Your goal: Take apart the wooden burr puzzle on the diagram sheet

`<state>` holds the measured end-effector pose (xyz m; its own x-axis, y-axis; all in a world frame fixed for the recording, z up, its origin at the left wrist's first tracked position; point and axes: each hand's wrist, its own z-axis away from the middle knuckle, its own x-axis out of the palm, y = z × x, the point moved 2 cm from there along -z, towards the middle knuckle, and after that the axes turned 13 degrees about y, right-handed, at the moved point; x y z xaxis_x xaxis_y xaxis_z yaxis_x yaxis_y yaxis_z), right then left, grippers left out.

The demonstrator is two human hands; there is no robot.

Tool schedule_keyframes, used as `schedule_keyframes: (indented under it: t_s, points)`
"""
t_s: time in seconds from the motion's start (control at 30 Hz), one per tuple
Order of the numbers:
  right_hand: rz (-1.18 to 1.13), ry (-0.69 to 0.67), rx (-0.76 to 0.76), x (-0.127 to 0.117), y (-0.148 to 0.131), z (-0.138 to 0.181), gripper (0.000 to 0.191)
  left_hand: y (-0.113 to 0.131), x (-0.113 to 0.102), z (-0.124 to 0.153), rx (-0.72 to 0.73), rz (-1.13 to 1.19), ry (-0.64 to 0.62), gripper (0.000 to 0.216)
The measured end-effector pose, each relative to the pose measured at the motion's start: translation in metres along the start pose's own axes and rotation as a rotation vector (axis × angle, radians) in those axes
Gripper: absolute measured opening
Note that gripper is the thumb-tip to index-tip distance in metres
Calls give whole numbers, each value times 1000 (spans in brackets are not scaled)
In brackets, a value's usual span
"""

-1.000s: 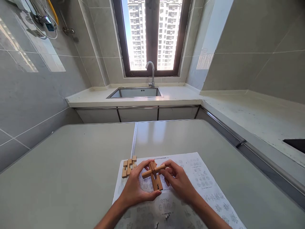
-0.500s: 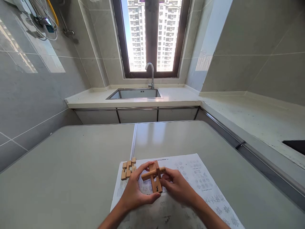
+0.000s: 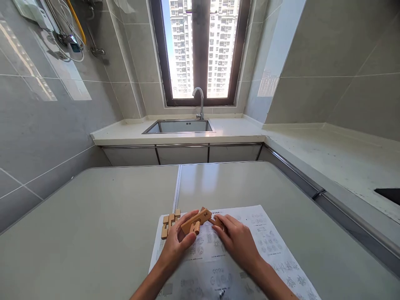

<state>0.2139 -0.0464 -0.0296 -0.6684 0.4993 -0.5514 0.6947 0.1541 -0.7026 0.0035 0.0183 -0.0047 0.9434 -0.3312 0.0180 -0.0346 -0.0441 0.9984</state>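
The person's left hand [image 3: 176, 246] had its fingers curled around a notched light-brown wooden puzzle bar [image 3: 196, 221], pinching it just above the printed white instruction sheet [image 3: 250, 246] on the pale grey table [image 3: 93, 216]. The bar's long axis ran from lower left up to the right, with its free end pointing at the right hand [image 3: 236, 239]. That hand lay flat and loosely open on the paper, its fingertips touching what looked like a second small wooden piece [image 3: 218, 221], so the left hand clearly had the grip. A digit showed on the bar, maybe a 2, hard to tell. The sheet's print was too small to read. A stack of spare notched wooden pieces [image 3: 169, 221] sat just left of the left hand.
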Motion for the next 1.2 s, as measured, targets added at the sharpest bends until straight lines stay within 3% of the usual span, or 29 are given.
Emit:
schedule_keyframes:
  t_s: [0.17, 0.3, 0.4, 0.6, 0.73, 0.87, 1.2]
  points:
    - [136, -22, -176, 6, -1, 5, 22, -1, 4, 5, -2, -30, -59, 88]
    - [169, -28, -212, 10, -3, 8, 8, -1, 7, 8, 30, -88, -67, 88]
    - [138, -29, -226, 11, -5, 9, 7, 1, 9, 8, 58, -107, -82, 86]
    - [-232, 1, -56, -4, -15, 0, 21, 5, 10, 8, 67, -140, -54, 79]
    - [-418, -4, 39, -11, -19, -5, 17, 5, 11, 9, 89, -172, -82, 79]
    - [-421, 21, 55, -8, -18, -3, 26, 5, 13, 10, 90, -216, -99, 82]
    - [-260, 185, -131, -7, -14, 1, 16, 13, 21, 15, 77, -235, -216, 87]
